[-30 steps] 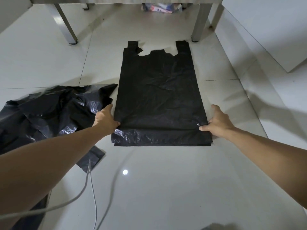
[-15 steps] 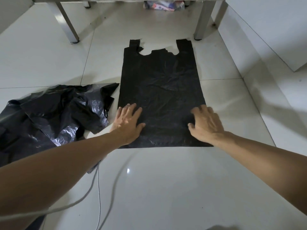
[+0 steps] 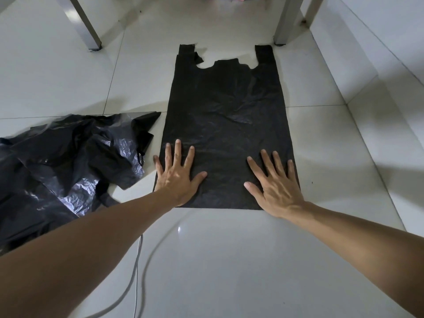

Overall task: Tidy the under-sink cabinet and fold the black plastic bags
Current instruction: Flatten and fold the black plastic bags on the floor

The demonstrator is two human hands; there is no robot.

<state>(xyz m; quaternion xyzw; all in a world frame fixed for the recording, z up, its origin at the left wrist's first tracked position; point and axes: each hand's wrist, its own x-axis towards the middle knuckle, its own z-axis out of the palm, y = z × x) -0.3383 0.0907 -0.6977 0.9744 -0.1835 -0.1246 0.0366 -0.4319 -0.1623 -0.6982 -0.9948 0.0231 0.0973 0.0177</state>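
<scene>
Hands now lie flat on the black plastic bag (image 3: 226,134), where a second ago they pinch its near corners from the sides. The left hand (image 3: 177,173) presses the near left part of the bag with its fingers straight and spread, the smallest finger just over the left edge on the floor (image 3: 229,260). The right hand (image 3: 276,184) presses the near right part in the same way, palm down, fingers spread. The two hands are well apart and hold nothing; they only press.

The bag is spread flat on the white tiled floor, its two handles (image 3: 263,53) at the far end, near the metal legs (image 3: 284,26) of the sink stand. The shiny fold that stood along the near edge one second ago is gone, and the near edge is now a straight line. So I judge that the bag is being smoothed, and the real folding is not yet begun.

On the left, the heap of crumpled black bags (image 3: 62,161) waits, just beside the flat bag; I cannot tell whether they touch. A thin grey cable (image 3: 137,260) runs on the floor under the left arm. Much of the task is still to do.
</scene>
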